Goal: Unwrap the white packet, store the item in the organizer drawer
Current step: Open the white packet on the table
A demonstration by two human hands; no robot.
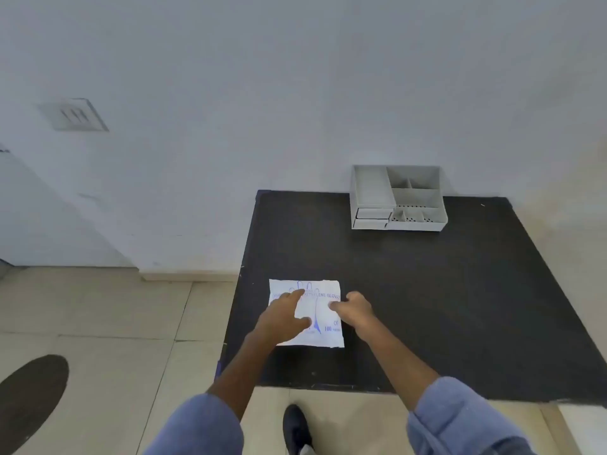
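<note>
The white packet (323,311) lies sealed near the table's (427,307) front edge, left hand (282,318) pressing flat with spread fingers, right hand (353,308) curled pinching its edge; unwrapping and both organizer (397,198) drawers (372,218) remain pending.

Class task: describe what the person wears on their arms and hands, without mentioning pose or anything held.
Both arms have blue-grey fabric sleeves, left sleeve and right sleeve, pushed up so the forearms are bare. The left hand and right hand are bare: no gloves, and no rings or watch can be seen.
</note>
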